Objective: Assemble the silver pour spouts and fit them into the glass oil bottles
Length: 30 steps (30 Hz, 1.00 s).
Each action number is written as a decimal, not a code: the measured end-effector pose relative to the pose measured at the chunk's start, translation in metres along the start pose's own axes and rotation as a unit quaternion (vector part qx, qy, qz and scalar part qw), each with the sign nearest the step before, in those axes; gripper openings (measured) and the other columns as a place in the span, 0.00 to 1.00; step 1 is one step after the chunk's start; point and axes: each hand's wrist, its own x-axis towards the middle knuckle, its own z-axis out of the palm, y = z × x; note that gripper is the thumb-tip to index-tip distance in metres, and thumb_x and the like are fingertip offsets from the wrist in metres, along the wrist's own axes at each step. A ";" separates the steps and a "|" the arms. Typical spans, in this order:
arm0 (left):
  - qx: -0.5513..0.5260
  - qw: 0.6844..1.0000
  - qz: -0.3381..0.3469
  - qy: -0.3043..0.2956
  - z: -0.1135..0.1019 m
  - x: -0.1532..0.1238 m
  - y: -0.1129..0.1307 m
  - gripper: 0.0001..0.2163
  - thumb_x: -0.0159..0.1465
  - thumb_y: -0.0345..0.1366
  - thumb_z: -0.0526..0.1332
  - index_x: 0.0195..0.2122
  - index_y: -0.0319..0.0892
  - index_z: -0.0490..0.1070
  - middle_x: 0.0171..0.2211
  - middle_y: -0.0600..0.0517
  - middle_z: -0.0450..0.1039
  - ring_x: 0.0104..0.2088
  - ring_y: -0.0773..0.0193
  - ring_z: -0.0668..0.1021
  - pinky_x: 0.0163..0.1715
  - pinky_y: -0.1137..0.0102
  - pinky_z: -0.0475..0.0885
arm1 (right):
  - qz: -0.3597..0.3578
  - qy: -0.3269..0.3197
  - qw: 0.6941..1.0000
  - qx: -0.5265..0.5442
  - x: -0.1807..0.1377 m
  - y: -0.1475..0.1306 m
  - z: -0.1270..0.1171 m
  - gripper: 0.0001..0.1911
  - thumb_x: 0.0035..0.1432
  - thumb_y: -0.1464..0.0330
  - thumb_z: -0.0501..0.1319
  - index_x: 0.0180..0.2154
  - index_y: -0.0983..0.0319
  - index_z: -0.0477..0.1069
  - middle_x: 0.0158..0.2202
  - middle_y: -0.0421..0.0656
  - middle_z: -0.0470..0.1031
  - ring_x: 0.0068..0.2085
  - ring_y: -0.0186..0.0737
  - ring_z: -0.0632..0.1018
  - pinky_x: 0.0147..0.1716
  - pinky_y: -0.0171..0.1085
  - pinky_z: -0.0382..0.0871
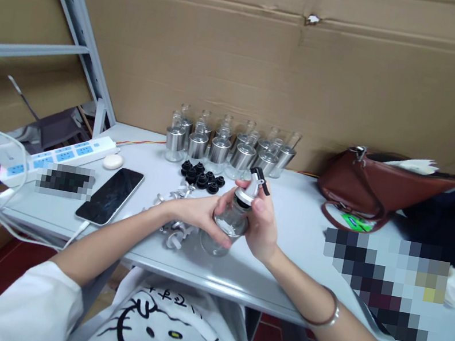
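A clear glass bottle (pixel 228 224) with a metal pour spout and black flip cap (pixel 256 182) is tilted above the grey table (pixel 298 217). My left hand (pixel 198 215) wraps round the bottle's body. My right hand (pixel 260 222) grips the bottle's neck and metal collar, fingers closed. Loose white and silver spout parts (pixel 176 233) lie under and beside my left hand. Several small black caps (pixel 202 177) sit just behind. Two rows of finished glass bottles with metal sleeves (pixel 231 149) stand at the back against the cardboard.
A black phone (pixel 110 195) on a white cable lies left, beside a white power strip (pixel 59 157) and a small white oval object (pixel 112 161). A brown leather bag (pixel 376 184) sits at the right. A cardboard wall (pixel 271 67) stands behind; a metal shelf frame (pixel 75 11) rises at the left.
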 end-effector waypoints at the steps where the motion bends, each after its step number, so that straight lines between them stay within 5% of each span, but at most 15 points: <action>1: -0.003 1.000 -0.001 -0.003 0.000 0.000 0.000 0.24 0.46 0.38 0.71 0.41 0.41 0.64 0.38 0.51 0.70 0.41 0.59 0.73 0.44 0.62 0.69 | 0.003 -0.001 1.000 0.004 0.000 -0.001 0.001 0.19 0.55 0.51 0.57 0.41 0.56 0.60 0.23 0.38 0.71 0.29 0.43 0.77 0.30 0.44 0.72; 9: 0.004 0.999 0.006 -0.039 0.001 0.002 0.003 0.18 0.45 0.40 0.71 0.32 0.40 0.65 0.31 0.53 0.69 0.36 0.61 0.72 0.40 0.66 0.68 | 0.016 -0.011 0.999 0.037 -0.002 -0.003 0.006 0.18 0.54 0.54 0.58 0.41 0.55 0.60 0.20 0.36 0.70 0.29 0.45 0.77 0.31 0.46 0.72; 17: -0.012 0.998 0.012 -0.052 0.001 0.002 0.002 0.18 0.46 0.38 0.70 0.35 0.41 0.66 0.30 0.56 0.67 0.34 0.65 0.71 0.38 0.70 0.66 | 0.024 -0.023 0.999 0.021 -0.002 -0.002 0.004 0.17 0.52 0.54 0.59 0.38 0.56 0.59 0.20 0.35 0.68 0.23 0.41 0.74 0.22 0.40 0.68; 30: -0.040 0.998 -0.003 -0.037 0.002 0.004 -0.010 0.23 0.42 0.40 0.73 0.36 0.40 0.64 0.31 0.55 0.66 0.34 0.64 0.72 0.38 0.68 0.68 | 0.001 0.028 0.998 0.053 -0.006 -0.006 0.010 0.08 0.47 0.65 0.57 0.33 0.57 0.61 0.19 0.35 0.65 0.20 0.38 0.71 0.22 0.40 0.67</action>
